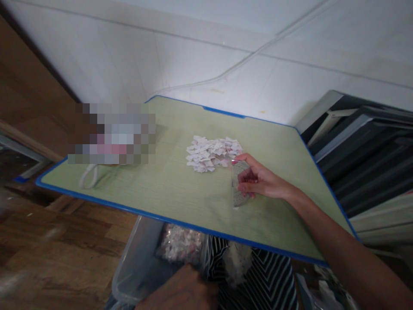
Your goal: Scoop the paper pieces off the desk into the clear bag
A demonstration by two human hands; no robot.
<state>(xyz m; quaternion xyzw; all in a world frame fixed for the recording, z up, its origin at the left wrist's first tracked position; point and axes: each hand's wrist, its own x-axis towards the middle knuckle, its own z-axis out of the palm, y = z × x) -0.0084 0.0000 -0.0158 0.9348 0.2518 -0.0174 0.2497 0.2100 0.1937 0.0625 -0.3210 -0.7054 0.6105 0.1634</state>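
Observation:
In my right hand (258, 178) is a clear protractor (238, 198), pinched between thumb and fingers. Its straight edge stands on the table, at the near right of a heap of small white paper scraps (211, 151), some with pinkish marks. My left hand (182, 288) is low in the picture, below the table edge and over the translucent plastic bin (129, 265). It is dark and blurred, with its fingers hidden. Just beyond it in the bin is a clear bag of similar scraps (182, 243).
The green table (180, 198) has a blue rim and stands against a white wall. A pixelated item with a white loop (88, 176) sits at its left. A crumpled clear plastic piece (237, 262) lies on striped cloth over my lap. Dark folded panels (361, 146) lean at right.

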